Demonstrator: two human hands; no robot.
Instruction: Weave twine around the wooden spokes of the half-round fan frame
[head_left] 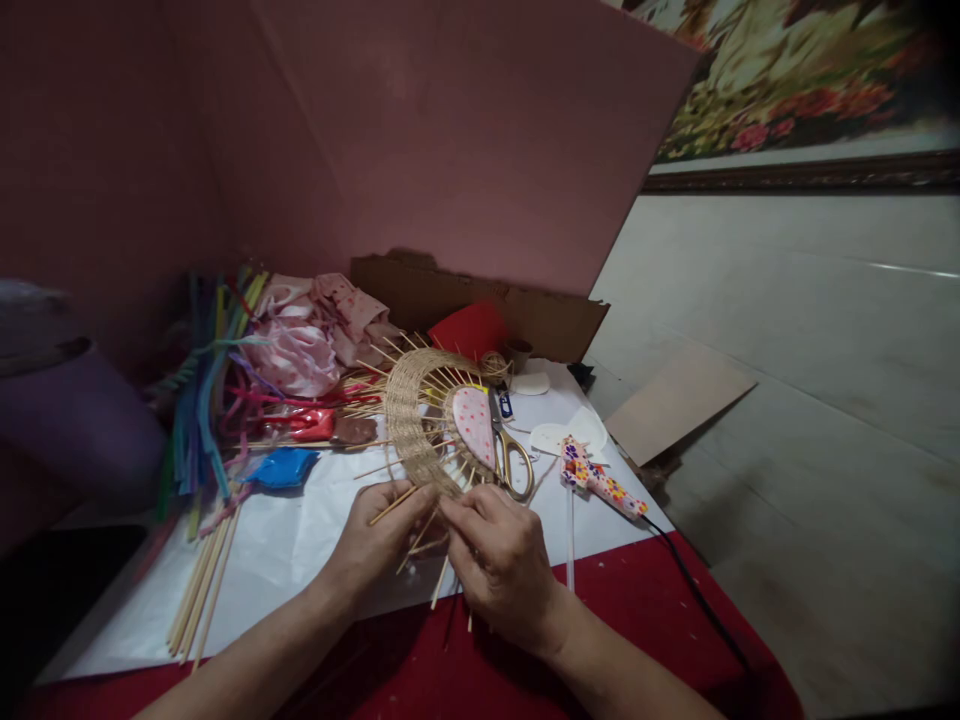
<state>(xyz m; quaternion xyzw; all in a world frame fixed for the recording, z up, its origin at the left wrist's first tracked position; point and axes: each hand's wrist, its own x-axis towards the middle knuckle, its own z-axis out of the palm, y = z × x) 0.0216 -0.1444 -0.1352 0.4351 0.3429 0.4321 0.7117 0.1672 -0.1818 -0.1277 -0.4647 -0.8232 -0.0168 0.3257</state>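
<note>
A half-round woven fan of twine (409,420) on thin wooden sticks stands tilted over the table, with a pink dotted half-circle (474,425) at its centre. My left hand (382,530) is closed on the fan's lower edge, sticks passing between its fingers. Beside it, my right hand (502,560) pinches at the same edge, close to the left fingertips. What lies between the right fingers, perhaps the twine, is too small to tell. Gold-handled scissors (516,468) lie just behind the right hand.
A flowered glue gun (600,480) with a black cord lies at the right on white paper (330,520). Loose sticks (202,590), a blue packet (283,468), pipe cleaners (202,400) and pink fabric (300,345) are at the left. Cardboard (555,325) stands behind.
</note>
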